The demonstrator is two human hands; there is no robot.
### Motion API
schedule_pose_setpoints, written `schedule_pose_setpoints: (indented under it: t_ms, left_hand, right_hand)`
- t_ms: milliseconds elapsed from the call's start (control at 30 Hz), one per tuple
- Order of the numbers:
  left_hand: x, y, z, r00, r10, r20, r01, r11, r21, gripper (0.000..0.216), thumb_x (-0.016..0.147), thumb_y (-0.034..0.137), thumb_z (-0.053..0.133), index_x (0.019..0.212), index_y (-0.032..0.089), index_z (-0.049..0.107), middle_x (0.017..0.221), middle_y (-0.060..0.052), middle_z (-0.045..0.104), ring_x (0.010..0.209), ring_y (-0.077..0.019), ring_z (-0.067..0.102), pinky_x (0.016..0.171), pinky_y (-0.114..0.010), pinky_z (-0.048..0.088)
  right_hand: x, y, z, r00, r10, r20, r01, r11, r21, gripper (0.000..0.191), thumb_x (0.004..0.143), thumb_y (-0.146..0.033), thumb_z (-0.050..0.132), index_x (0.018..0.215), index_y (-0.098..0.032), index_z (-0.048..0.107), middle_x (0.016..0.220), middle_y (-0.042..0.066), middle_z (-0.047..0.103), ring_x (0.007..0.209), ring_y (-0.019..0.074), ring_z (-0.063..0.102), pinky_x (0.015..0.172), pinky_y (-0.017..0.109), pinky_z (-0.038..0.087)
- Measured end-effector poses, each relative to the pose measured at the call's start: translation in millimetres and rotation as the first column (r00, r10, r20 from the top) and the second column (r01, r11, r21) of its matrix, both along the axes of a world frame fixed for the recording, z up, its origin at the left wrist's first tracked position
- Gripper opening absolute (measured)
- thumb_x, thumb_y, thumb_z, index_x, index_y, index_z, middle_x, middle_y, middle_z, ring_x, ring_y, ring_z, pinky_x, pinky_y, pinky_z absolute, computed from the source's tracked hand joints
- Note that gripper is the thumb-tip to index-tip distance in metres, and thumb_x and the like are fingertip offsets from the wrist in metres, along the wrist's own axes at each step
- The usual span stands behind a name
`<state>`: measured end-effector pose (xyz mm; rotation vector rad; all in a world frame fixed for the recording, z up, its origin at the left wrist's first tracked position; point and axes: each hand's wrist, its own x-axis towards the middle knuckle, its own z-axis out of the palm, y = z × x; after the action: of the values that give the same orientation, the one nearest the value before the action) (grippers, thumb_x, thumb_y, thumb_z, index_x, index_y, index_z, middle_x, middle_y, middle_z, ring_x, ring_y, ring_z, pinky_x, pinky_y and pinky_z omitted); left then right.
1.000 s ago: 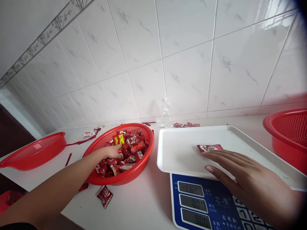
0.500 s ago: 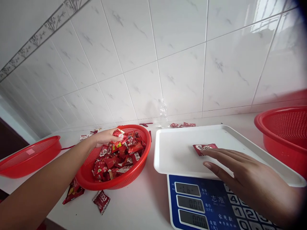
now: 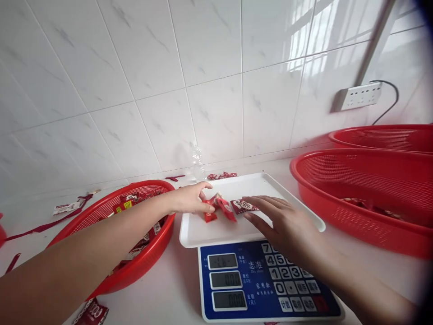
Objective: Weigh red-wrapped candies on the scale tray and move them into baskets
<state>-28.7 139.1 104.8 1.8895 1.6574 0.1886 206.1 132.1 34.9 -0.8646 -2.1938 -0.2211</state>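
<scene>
My left hand (image 3: 191, 198) is over the left side of a white scale tray (image 3: 199, 234), thumb and fingers apart. Right by its fingertips, bright red snack packets (image 3: 225, 208) are on the tray, slightly blurred. A darker red packet (image 3: 241, 206) lies beside them. My right hand (image 3: 280, 221) is open, its fingers stretched out at the right end of that darker packet. Below the tray is the scale's blue panel (image 3: 250, 271) with keys and displays. Under my left forearm stands a red basket (image 3: 158, 253) of wrapped snacks, partly hidden.
Two red baskets (image 3: 304, 185) stand at the right, one behind the other; the nearer has packets inside. A clear plastic bottle (image 3: 197, 162) and small red packets (image 3: 221, 175) are by the tiled wall. A loose packet (image 3: 93, 313) lies at the lower left. A power strip (image 3: 360, 96) is on the wall.
My left hand has moved from the snack basket to the tray, and bright red packets are now there. My right hand stays by the darker packet. The view has turned right.
</scene>
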Motion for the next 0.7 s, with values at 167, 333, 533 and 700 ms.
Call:
schedule_pose_setpoints:
  t_ms: [167,333,533,700]
  left_hand:
    - [5.7,6.1,-13.7,0.95,-0.121,-0.288,0.168,0.975,0.145,0.074,0.075,0.046,0.058,0.14,0.022,0.033,0.147,-0.012,0.032,0.133,-0.0306,0.03,0.106,-0.041,0.028]
    - [12.0,-6.4,-21.3,0.948,-0.171,-0.269,0.189,0.981,0.043,0.073,0.082,0.055,0.049,0.145,0.031,0.021,0.154,-0.007,0.015,0.14,-0.0308,0.012,0.11,-0.047,0.019]
    - [10.8,-16.1,-13.1,0.959,-0.174,-0.224,0.188,0.981,0.043,0.084,0.079,0.061,0.05,0.146,0.025,0.017,0.155,-0.008,0.009,0.14,-0.0315,0.014,0.111,-0.044,0.02]
    - [-42.9,-14.4,1.0,0.978,0.086,-0.193,-0.027,0.957,0.289,0.062,0.083,0.045,0.047,0.14,0.025,0.032,0.142,-0.006,0.043,0.126,-0.0277,0.042,0.099,-0.035,0.038]
  right_hand:
    - [-0.3,0.5,-0.9,0.997,0.05,0.066,-0.049,0.999,-0.015,0.031,0.093,-0.029,0.043,0.114,-0.015,0.06,0.114,0.011,0.066,0.109,0.0271,0.059,0.086,0.044,0.053]
    - [-1.5,-2.5,-1.5,0.971,0.128,0.201,-0.107,0.988,-0.111,0.039,0.093,-0.042,0.04,0.124,-0.022,0.056,0.129,0.007,0.057,0.125,0.0333,0.044,0.095,0.056,0.044]
    - [-0.5,-6.1,6.6,0.959,0.227,0.167,-0.189,0.958,-0.217,0.034,0.095,-0.04,0.037,0.106,-0.025,0.065,0.111,0.002,0.068,0.116,0.0255,0.053,0.099,0.051,0.041]
    - [0.3,-2.5,1.5,0.961,0.225,0.161,-0.195,0.964,-0.181,0.031,0.095,-0.037,0.038,0.111,-0.025,0.062,0.111,0.003,0.068,0.114,0.0243,0.055,0.096,0.05,0.044]
